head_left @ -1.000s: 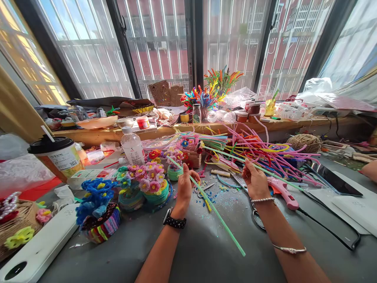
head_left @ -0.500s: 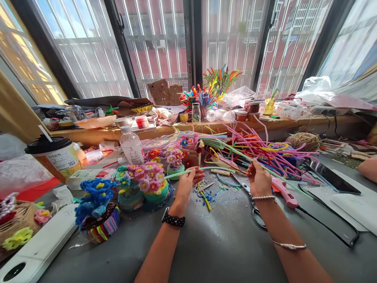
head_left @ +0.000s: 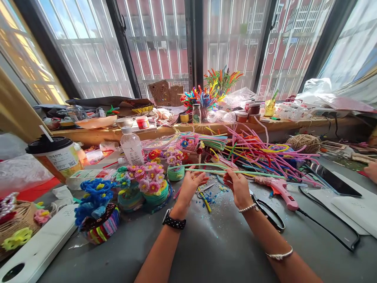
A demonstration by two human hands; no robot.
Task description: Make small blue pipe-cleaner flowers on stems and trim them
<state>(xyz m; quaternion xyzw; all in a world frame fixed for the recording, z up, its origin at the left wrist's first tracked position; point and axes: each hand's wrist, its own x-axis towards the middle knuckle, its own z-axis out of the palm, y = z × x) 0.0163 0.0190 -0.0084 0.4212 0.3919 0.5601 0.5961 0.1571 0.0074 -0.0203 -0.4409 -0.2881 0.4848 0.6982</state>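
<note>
My left hand [head_left: 191, 185] pinches pale green pipe cleaners [head_left: 256, 173] between thumb and fingers, palm turned partly up. Opposite it, my right hand [head_left: 238, 188] has its fingertips closed on the same stems, which stretch nearly level across both hands and out past them on either side. Below and between the hands lie small scissors [head_left: 205, 189], a short yellow-green pipe cleaner [head_left: 207, 203] and scattered blue bits. Larger black-handled scissors [head_left: 273, 220] lie beside my right forearm, partly covered by it.
A pink glue gun [head_left: 285, 194] with its cord lies at right, near a phone [head_left: 334, 179]. Loose pipe cleaners [head_left: 265, 151] are heaped behind. Pipe-cleaner flower pots [head_left: 154, 192], a bottle [head_left: 131, 147] and a drink cup [head_left: 59, 157] stand left. Another person's hand [head_left: 371, 171] shows at the right edge.
My right hand has moved left and a little down, closer to my left hand. The green stems now run almost level, and more of them sticks out left of my left hand.
</note>
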